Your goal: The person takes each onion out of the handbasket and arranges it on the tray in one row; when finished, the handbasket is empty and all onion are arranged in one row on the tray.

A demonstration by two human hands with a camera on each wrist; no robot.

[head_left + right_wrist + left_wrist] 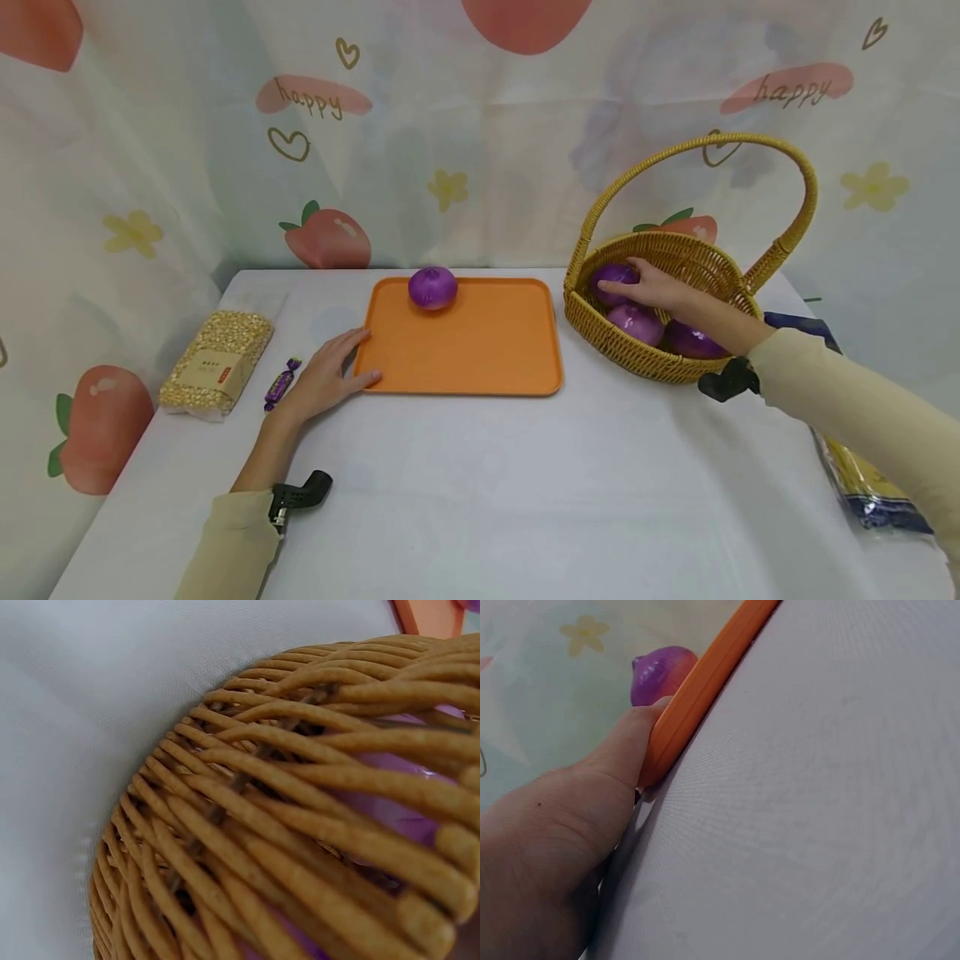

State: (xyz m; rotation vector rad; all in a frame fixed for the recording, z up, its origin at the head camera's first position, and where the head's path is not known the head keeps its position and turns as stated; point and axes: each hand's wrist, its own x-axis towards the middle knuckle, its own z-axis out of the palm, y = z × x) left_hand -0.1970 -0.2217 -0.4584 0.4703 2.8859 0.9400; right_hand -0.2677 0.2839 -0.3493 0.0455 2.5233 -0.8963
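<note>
Orange tray (480, 358), one: landmark, flat on the white table (495, 475); a purple onion (432, 288) sits at its far edge, left of centre.

Left hand (326, 375): I have it at the tray's near-left corner, fingers loosely extended, touching the rim rather than gripping.

Wicker basket (630, 354), one: right of the tray, tall handle (807, 192) arching above; its woven wall blocks most of my right wrist view.

Right hand (656, 286): inside the basket, thumb and fingers spread about the rear onion (609, 277); I cannot tell whether they have closed on it.

Front onions (636, 322), two: same basket, right of the tray.

Bag of yellow kernels (217, 362), one: left of the tray.

Wrapped candy (281, 386), one: between bag and tray, just beside the left hand.

Blue-and-gold packet (885, 483), one: well right of the tray, partly hidden by my right sleeve (847, 408).
</note>
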